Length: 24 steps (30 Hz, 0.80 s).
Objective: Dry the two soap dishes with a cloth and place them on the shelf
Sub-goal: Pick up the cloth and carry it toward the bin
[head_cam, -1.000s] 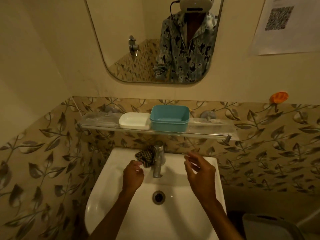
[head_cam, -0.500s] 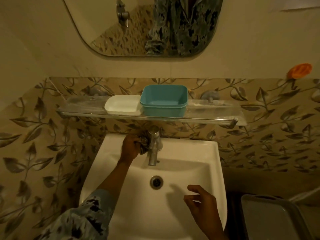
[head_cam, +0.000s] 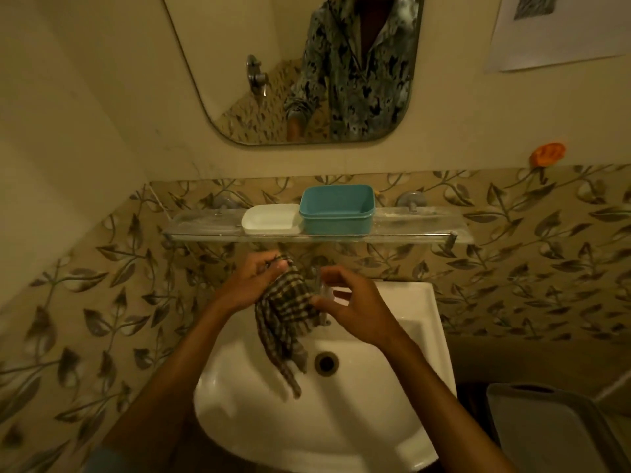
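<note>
A white soap dish (head_cam: 269, 218) and a deeper blue soap dish (head_cam: 337, 208) stand side by side on the glass shelf (head_cam: 423, 230) above the basin. Below the shelf, my left hand (head_cam: 251, 283) grips the top of a checked cloth (head_cam: 283, 319), which hangs down over the basin. My right hand (head_cam: 355, 307) pinches the cloth's right edge with thumb and fingers, in front of the tap.
A white basin (head_cam: 341, 411) with a drain (head_cam: 326, 361) lies under my hands; the tap is mostly hidden behind my right hand. A mirror (head_cam: 297, 63) hangs above. A grey bin lid (head_cam: 553, 428) sits low right, an orange hook (head_cam: 547, 153) on the wall.
My left hand has lifted the cloth off the basin ledge beside the tap. My right hand came up from the basin's front and took hold of the cloth's edge.
</note>
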Tool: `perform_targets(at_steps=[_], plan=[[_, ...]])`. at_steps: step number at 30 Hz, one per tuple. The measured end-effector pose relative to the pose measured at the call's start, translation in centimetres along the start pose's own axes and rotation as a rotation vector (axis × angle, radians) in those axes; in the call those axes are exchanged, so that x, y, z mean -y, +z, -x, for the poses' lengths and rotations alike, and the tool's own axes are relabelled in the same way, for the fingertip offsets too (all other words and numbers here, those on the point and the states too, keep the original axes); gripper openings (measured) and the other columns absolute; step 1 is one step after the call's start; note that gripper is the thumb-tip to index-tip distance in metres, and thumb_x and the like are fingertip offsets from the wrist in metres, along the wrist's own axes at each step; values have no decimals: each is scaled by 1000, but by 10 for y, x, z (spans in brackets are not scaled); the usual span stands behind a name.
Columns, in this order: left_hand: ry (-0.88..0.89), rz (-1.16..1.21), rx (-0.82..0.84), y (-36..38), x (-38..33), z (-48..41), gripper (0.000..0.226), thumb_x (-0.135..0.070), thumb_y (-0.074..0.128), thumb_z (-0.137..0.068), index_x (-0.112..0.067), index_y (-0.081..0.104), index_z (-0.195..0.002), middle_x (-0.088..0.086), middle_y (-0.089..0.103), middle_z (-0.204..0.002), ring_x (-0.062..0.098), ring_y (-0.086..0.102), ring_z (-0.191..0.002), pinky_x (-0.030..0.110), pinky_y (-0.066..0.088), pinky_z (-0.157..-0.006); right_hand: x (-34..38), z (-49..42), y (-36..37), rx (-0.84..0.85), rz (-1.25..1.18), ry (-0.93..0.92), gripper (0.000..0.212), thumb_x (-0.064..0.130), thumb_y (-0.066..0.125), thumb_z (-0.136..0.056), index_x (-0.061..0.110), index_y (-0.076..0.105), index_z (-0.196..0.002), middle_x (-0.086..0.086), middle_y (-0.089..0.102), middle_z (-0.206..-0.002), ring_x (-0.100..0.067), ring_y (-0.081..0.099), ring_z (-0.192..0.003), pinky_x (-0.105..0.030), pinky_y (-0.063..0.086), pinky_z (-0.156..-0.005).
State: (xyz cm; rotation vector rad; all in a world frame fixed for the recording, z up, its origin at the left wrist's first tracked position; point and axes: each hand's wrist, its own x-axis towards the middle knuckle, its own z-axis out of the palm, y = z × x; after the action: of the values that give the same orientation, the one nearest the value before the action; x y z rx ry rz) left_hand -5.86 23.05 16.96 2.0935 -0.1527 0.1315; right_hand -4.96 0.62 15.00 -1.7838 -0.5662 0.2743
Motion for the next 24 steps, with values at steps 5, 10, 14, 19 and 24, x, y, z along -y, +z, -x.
perform_targets(at_steps=[5, 10, 14, 19, 24], plan=[[-31, 149, 338, -14, -62, 27, 22, -34, 52, -91, -26, 69, -103, -2, 73, -101, 13, 68, -95, 22, 52, -78, 47, 1, -5, 296, -189, -10, 62, 18, 70, -83, 29, 42, -137, 8, 51, -136, -5, 49, -125, -22, 42, -100], [-47, 317, 507, -19, -96, 48, 23, -36, 57, -88, -24, 69, -103, -1, 74, -96, 11, 69, -88, 18, 53, -70, 84, 22, -15, 338, -86, -60, 15, 19, 66, -85, 16, 70, -100, 1, 71, -92, -15, 66, -89, -27, 50, -80], [-17, 306, 547, -19, -91, 62, 33, -30, 71, -77, -18, 66, -107, 4, 72, -98, 21, 69, -89, 30, 56, -71, 117, 39, -33, 203, 92, -81, 16, 23, 72, -81, 7, 74, -81, -13, 71, -77, -21, 64, -69, -30, 51, -64], [31, 56, 470, 8, -66, 76, 20, -41, 79, -64, -34, 70, -81, -7, 73, -87, 11, 70, -82, 25, 58, -64, 150, 72, -56, 73, 233, -119, 16, 16, 70, -83, 12, 69, -68, 9, 68, -61, 1, 61, -60, -22, 47, -61], [101, -65, 415, 35, -51, 66, 5, -33, 66, -82, -32, 71, -83, -3, 73, -81, 5, 68, -78, 22, 55, -62, 160, 115, -93, -57, 434, 1, 19, 21, 71, -82, 2, 73, -78, -14, 70, -75, -12, 61, -66, -20, 47, -59]])
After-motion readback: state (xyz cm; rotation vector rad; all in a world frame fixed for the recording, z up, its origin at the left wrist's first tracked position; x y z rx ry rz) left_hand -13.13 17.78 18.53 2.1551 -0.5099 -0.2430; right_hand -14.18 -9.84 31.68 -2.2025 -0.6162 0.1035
